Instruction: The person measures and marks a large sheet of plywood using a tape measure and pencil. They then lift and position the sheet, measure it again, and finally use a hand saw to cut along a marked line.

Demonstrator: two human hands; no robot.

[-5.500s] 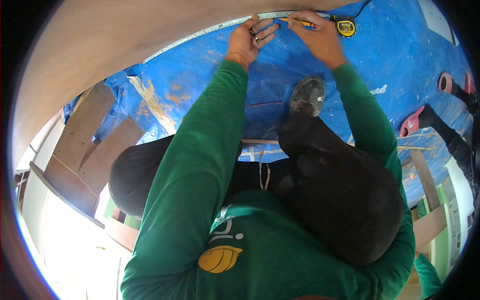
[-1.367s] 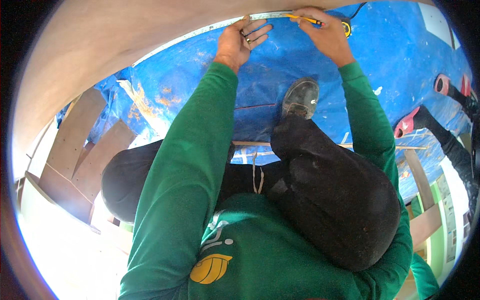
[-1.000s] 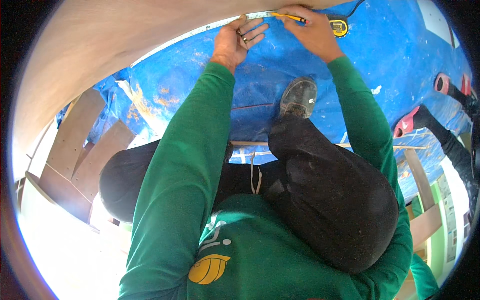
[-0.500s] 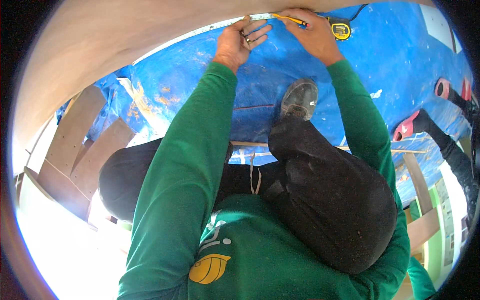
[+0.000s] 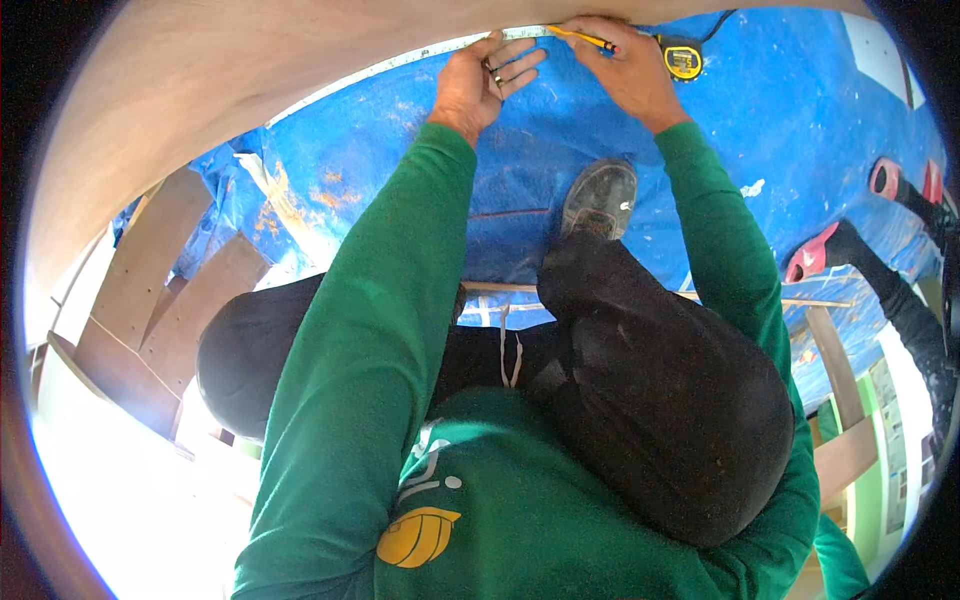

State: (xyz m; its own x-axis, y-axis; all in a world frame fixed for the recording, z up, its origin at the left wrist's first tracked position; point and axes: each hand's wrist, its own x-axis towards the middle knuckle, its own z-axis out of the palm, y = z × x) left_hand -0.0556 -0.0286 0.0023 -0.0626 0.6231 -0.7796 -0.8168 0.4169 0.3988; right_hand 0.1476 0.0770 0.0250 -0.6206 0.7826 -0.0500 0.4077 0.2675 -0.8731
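From the head camera, the left hand (image 5: 475, 85) is at twelve o'clock, thumb at the metal tape (image 5: 420, 52), other visible fingers spread apart; whether the thumb pinches the tape against a hidden finger, I cannot tell. The right hand (image 5: 628, 75), toward half past twelve, has its fingers clamped on a yellow pencil (image 5: 582, 39), point by the tape. The tape curves along the edge of the wide board (image 5: 250, 70) from eleven to past twelve; its case (image 5: 682, 60) sits just beside the right hand at one. Good practice here, I judge, is keeping the tape flat against that edge and the point fine and steady. A dark cord (image 5: 717, 25) beyond the case could snag. The blue sheet (image 5: 740, 130) looks creased; loose boards (image 5: 150, 255) crowd nine o'clock, and someone's pink shoe (image 5: 810, 255) stands at three, well apart.
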